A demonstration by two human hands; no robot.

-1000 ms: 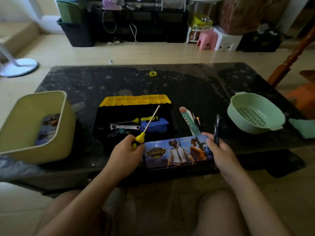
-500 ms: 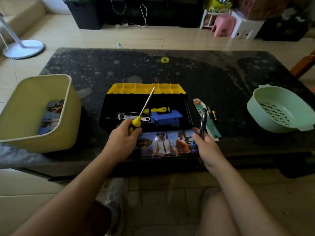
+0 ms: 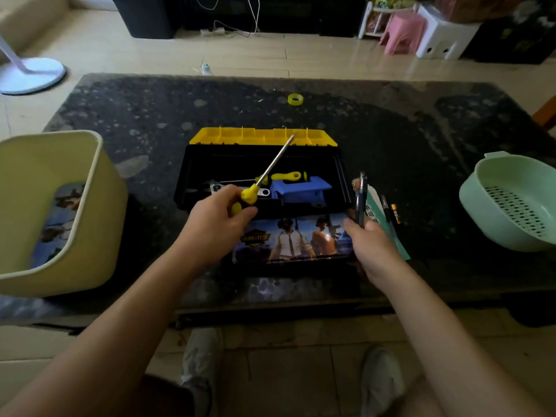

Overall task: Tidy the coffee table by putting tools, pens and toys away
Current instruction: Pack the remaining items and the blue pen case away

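My left hand (image 3: pixel 215 225) grips a yellow-handled screwdriver (image 3: pixel 264 176) by its handle, shaft pointing up and away over the open black toolbox (image 3: pixel 343 173) with a yellow lid. Inside the box lie a second yellow screwdriver (image 3: pixel 288 176), a wrench (image 3: pixel 215 186) and a blue block (image 3: pixel 301 189). My right hand (image 3: pixel 371 246) holds a dark pen (image 3: pixel 360 200) upright at the toolbox's right edge. A printed pencil case (image 3: pixel 293 240) lies flat in front of the box, between my hands.
A pale yellow bin (image 3: pixel 69 212) stands at the table's left, a green colander (image 3: pixel 511 203) at the right. A green card (image 3: pixel 374 206), another pen (image 3: pixel 385 206) and a small battery (image 3: pixel 395 212) lie right of the toolbox. A tape roll (image 3: pixel 295 99) sits farther back.
My left hand has carried the screwdriver forward over the toolbox. My right hand lifted the pen and brought it left toward the box's right edge. The view tilted further down.
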